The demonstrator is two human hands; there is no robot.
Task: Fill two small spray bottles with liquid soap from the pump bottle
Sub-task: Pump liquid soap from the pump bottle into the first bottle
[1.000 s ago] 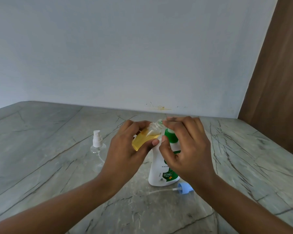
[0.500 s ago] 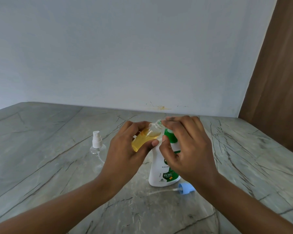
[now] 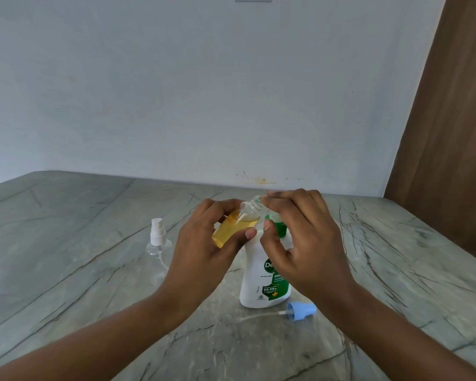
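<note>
- The left hand (image 3: 204, 251) is wrapped around a small spray bottle (image 3: 235, 228), thumb on the near side and fingers curled over the far side. It holds the bottle off the desk (image 3: 66, 243), above the middle.
- That bottle is clear, uncapped and partly full of yellow soap. It is tilted, with its open neck pointing up and to the right.
- The right hand (image 3: 305, 243) is curled over the green pump head (image 3: 279, 228), its fingertips (image 3: 272, 194) at the mouth of the tilted bottle. Whether it grips the pump I cannot tell.
- The white pump bottle (image 3: 259, 279), with a green label, stands upright on the desk, below and between the two hands.
- A blue spray cap (image 3: 300, 310) with its thin tube lies flat on the desk, just beside the pump bottle's base on the side toward the near edge.
- A second spray bottle (image 3: 158, 247), clear with a white spray top, stands upright toward the left edge, apart from the hands.
- The desk's far edge meets a pale wall.
</note>
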